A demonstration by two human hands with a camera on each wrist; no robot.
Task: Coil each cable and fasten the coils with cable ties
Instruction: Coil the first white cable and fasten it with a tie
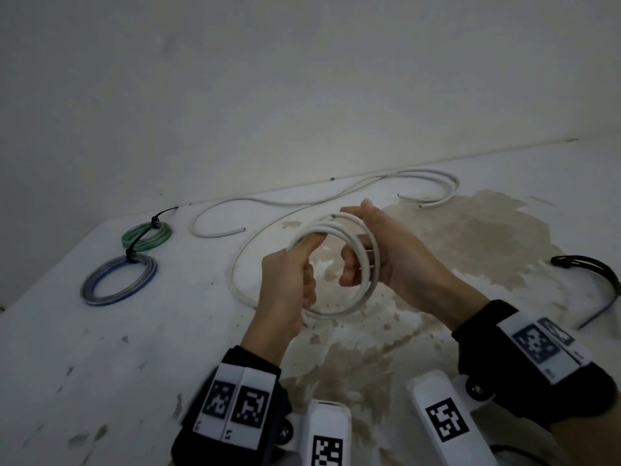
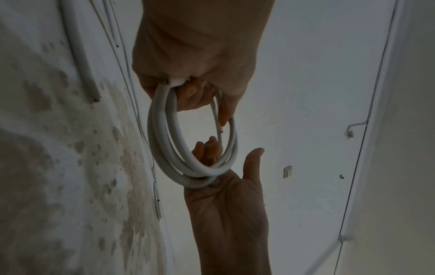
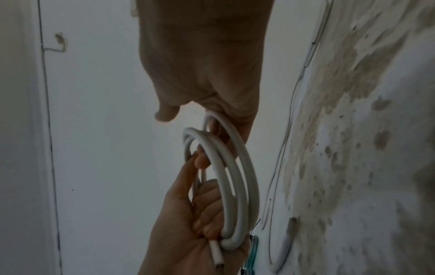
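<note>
A white cable coil [image 1: 336,314] of several loops is held upright above the table between both hands. My left hand [image 1: 292,280] grips its left side, thumb along the top loop. Round the coil's right side my right hand [image 1: 386,250] curls its fingers, thumb straight. The cable's loose tail [image 1: 235,264] runs from the coil over the table to the far wall. In the left wrist view the coil [image 2: 164,139] hangs from my left hand [image 2: 188,74] and rests in the right palm [image 2: 226,195]. In the right wrist view the cut cable end [image 3: 217,256] sticks out of the left fist [image 3: 188,214].
On the worn white table [image 1: 134,364], a green coil [image 1: 147,236] and a blue coil [image 1: 119,280] lie at the far left, each bound with a black tie. Another loose white cable [image 1: 215,230] lies near the wall. Black cable ties [image 1: 591,267] lie at the right edge.
</note>
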